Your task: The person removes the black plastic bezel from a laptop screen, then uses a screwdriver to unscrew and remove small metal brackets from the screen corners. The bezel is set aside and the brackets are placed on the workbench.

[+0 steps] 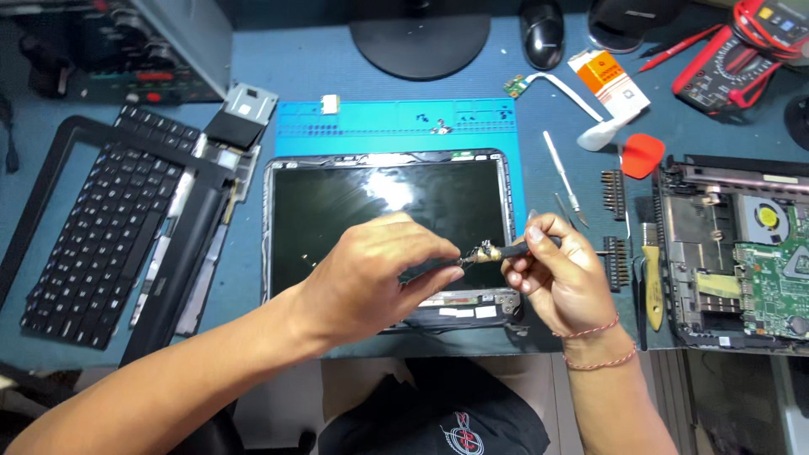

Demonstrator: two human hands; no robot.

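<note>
**Desk:** What do the hands have hold of, and where?

**Photographer:** Both hands meet above the lower right part of a laptop screen panel that lies flat at the middle of the bench. The left hand has its grip pinched shut on one end of a thin dark strip with a small brass-coloured hinge piece at its middle. The right hand is curled closed round the strip's other end, thumb on top.

**Desk:** Which way does it run?

**Photographer:** Its long axis lies nearly level, left to right, roughly parallel to the bench's near edge, rising slightly toward the right hand. It is held clear of the glass; how far, I cannot tell.

**Desk:** What crowds it?

**Photographer:** To the right, near the right hand, stand two racks of screwdriver bits and a yellow-handled brush, with an opened laptop base at the bench's right edge. A loose keyboard and black bezel frame fill the left side. Behind the panel a blue work mat lies mostly bare, offering the open room; the near edge below the hands is also free.
</note>
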